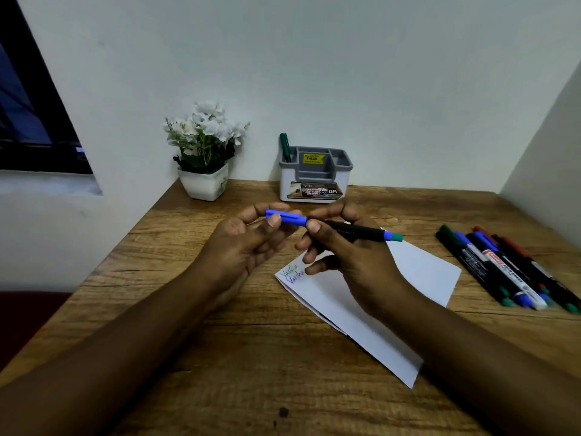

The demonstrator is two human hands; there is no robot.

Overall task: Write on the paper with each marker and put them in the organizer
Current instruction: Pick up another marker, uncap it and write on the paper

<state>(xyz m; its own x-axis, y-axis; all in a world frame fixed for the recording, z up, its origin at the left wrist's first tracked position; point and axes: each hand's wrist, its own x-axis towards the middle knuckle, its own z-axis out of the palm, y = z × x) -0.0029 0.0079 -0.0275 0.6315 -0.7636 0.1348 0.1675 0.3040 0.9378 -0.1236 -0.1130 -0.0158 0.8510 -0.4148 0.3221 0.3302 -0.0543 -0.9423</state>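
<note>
The marker [356, 230] looks light, stiff and smooth; left hand [242, 247] fingers pinch its blue cap [287, 217], right hand [355, 262] fingers grip it mid-length, a sound hold.

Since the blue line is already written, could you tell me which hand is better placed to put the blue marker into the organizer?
Probably the right hand: it grips the blue marker by its barrel, while the left hand only pinches the cap. The organizer stands just ahead.
</note>
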